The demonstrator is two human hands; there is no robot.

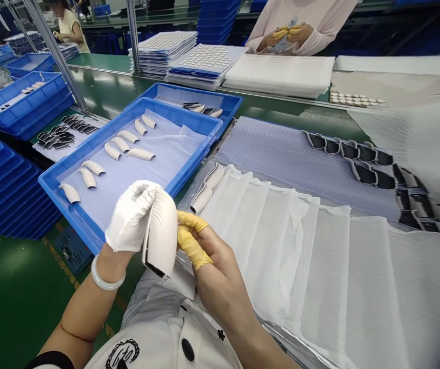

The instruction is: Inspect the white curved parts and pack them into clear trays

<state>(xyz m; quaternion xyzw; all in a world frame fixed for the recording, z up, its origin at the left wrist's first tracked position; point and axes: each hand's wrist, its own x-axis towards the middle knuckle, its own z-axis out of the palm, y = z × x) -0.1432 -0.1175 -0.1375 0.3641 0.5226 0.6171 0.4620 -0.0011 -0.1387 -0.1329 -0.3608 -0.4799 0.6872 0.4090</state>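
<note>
Clamping ribbed white curved shell [162, 233] between both hands, just in front of blue plastic tray [89, 141]

Gripping upper end of shell with white-gloved left hand [131, 218], pale bangle [107, 274] sitting on wrist; pressing opposite side with right hand [214, 271], yellow finger cots [192, 241] touching shell. Keeping hands close together, both clamped on shell, black edge showing along its lower end. Holding shell beside tray rim, with similar curved pieces [127, 136] lying inside tray. Working next to sheer white sheets [266, 256] spread across green worktop [104, 87], two more curved pieces [206, 187] lying just beyond right hand.
</note>
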